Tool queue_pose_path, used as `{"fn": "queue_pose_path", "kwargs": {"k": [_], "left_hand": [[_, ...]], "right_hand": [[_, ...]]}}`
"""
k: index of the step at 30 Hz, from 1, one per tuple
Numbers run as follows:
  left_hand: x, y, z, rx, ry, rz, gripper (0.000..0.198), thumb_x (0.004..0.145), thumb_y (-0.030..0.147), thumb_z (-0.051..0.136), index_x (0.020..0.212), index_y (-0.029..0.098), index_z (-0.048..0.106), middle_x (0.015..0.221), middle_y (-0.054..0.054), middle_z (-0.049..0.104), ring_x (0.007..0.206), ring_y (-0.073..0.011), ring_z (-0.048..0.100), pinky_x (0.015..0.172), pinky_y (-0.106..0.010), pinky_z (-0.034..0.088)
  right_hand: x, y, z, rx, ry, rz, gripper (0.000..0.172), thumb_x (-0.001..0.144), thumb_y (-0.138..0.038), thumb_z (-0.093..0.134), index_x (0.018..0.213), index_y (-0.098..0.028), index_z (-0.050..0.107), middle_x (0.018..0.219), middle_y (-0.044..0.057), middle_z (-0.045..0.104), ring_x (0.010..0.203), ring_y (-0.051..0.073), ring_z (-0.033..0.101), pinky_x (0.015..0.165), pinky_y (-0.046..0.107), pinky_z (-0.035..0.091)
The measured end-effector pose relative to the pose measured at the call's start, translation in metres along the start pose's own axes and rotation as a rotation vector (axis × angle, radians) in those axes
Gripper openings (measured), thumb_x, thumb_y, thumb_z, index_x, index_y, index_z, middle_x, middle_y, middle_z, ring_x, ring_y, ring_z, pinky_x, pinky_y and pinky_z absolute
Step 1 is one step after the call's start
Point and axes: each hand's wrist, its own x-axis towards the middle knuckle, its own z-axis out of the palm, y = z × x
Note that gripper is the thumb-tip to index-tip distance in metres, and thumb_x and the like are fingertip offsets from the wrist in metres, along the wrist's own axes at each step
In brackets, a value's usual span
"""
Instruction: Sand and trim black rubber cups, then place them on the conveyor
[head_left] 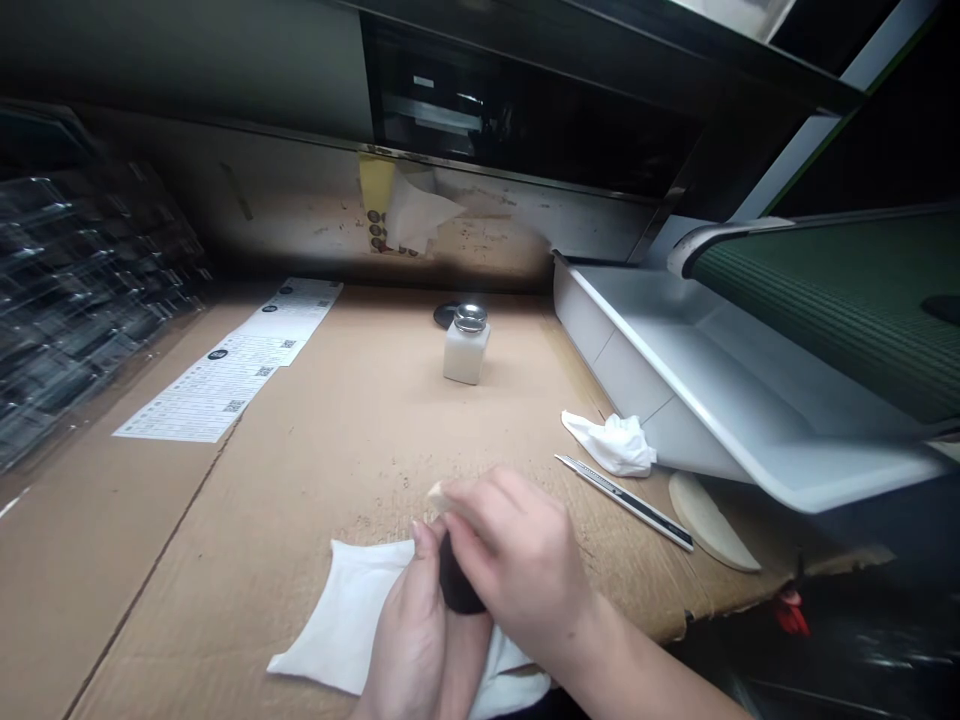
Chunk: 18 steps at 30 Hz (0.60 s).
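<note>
Low in the middle of the view, my left hand (420,630) is closed around a small black object (456,585) over a white cloth (349,610) lying on the cardboard-covered table (315,470). My right hand (517,560) rests on top of the black object, its fingers pinched on a small pale pad (439,493) pressed against it. Most of the black object is hidden between the two hands.
A white dispenser bottle with a metal top (466,345) stands mid-table. A crumpled white wipe (613,443) and a utility knife (624,488) lie at right beside a grey tray (720,400) and a green conveyor belt (847,300). Printed label sheets (232,365) and stacked dark trays (75,280) are at left.
</note>
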Motion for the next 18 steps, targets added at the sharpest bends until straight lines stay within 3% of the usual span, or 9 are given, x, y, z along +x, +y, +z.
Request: {"fn": "queue_pose_path", "kwargs": {"k": [4, 9, 13, 18], "left_hand": [[0.001, 0.001, 0.001, -0.045, -0.073, -0.019, 0.044, 0.087, 0.045, 0.036, 0.094, 0.015, 0.066, 0.099, -0.009, 0.066, 0.106, -0.0253, 0.054, 0.096, -0.042, 0.037], [0.003, 0.000, -0.001, -0.050, -0.061, -0.035, 0.044, 0.086, 0.047, 0.036, 0.096, 0.017, 0.066, 0.099, -0.009, 0.066, 0.109, -0.0256, 0.051, 0.099, -0.042, 0.034], [0.000, 0.000, 0.000, 0.001, -0.051, -0.023, 0.043, 0.087, 0.046, 0.036, 0.093, 0.016, 0.067, 0.099, -0.009, 0.065, 0.104, -0.0239, 0.053, 0.100, -0.040, 0.032], [-0.002, 0.001, 0.003, 0.070, -0.064, -0.051, 0.054, 0.083, 0.056, 0.033, 0.090, 0.014, 0.067, 0.093, -0.010, 0.065, 0.098, -0.0247, 0.055, 0.098, -0.040, 0.033]], "right_hand": [[-0.004, 0.006, -0.024, 0.093, 0.065, 0.103, 0.017, 0.080, -0.015, 0.054, 0.096, -0.020, 0.058, 0.082, 0.001, 0.063, 0.074, 0.011, 0.059, 0.067, 0.022, 0.049], [-0.019, 0.010, -0.016, -0.005, -0.096, -0.101, 0.018, 0.083, -0.014, 0.050, 0.099, -0.016, 0.057, 0.077, 0.003, 0.062, 0.068, 0.013, 0.056, 0.062, 0.025, 0.047], [-0.022, 0.000, -0.001, -0.085, -0.093, -0.196, 0.018, 0.083, -0.014, 0.049, 0.098, -0.012, 0.059, 0.069, 0.004, 0.058, 0.065, 0.014, 0.051, 0.059, 0.027, 0.044], [-0.023, -0.002, -0.006, -0.044, -0.132, -0.326, 0.019, 0.081, -0.013, 0.048, 0.097, -0.011, 0.060, 0.062, 0.002, 0.054, 0.057, 0.013, 0.045, 0.049, 0.027, 0.036]]}}
